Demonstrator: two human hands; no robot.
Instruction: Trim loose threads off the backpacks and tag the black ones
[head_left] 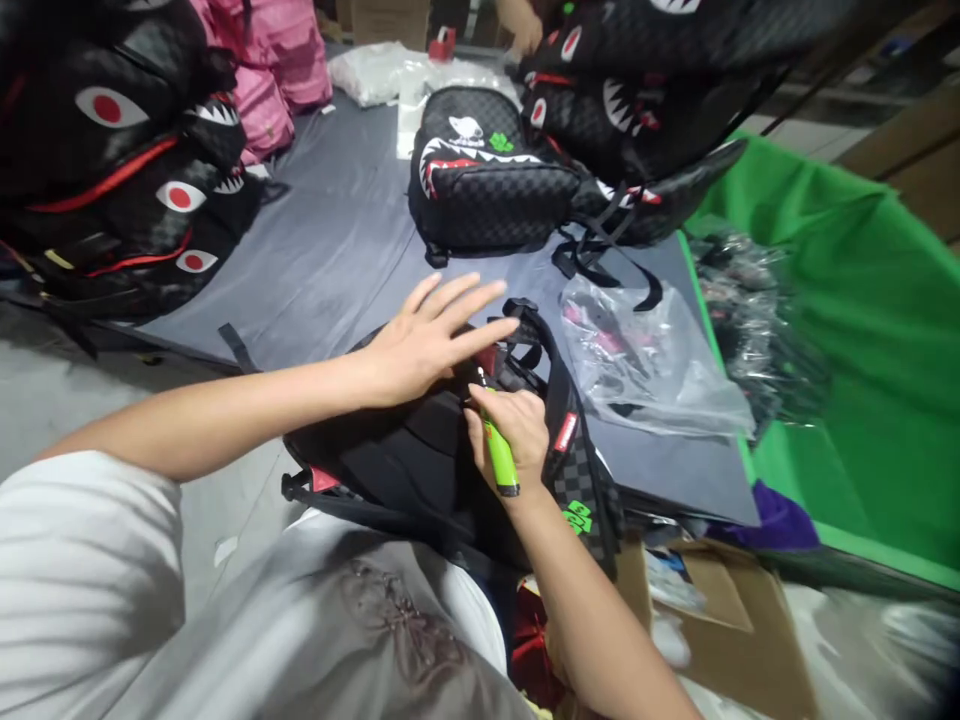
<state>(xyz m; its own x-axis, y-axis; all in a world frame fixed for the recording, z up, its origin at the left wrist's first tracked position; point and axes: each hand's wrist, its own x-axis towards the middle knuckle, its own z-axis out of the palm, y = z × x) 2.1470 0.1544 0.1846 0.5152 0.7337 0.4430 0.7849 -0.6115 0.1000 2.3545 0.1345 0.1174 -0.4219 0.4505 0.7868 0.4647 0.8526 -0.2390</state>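
A black backpack (420,470) with checkered sides and a green patch lies at the near edge of the grey table (330,250), right in front of me. My left hand (427,340) rests flat on its top, fingers stretched and spread. My right hand (510,430) is closed round a green lighter (499,455), its tip held against the backpack near the top handle (525,325).
A shark-mouth backpack (480,180) lies further back, with more stacked at left (112,170) and back right (637,90). Pink bags (270,60) are behind. A clear plastic bag (645,360) lies right of my hands. A green cloth (847,330) and a cardboard box (720,610) are at right. Another person's hand (525,25) shows at the far edge.
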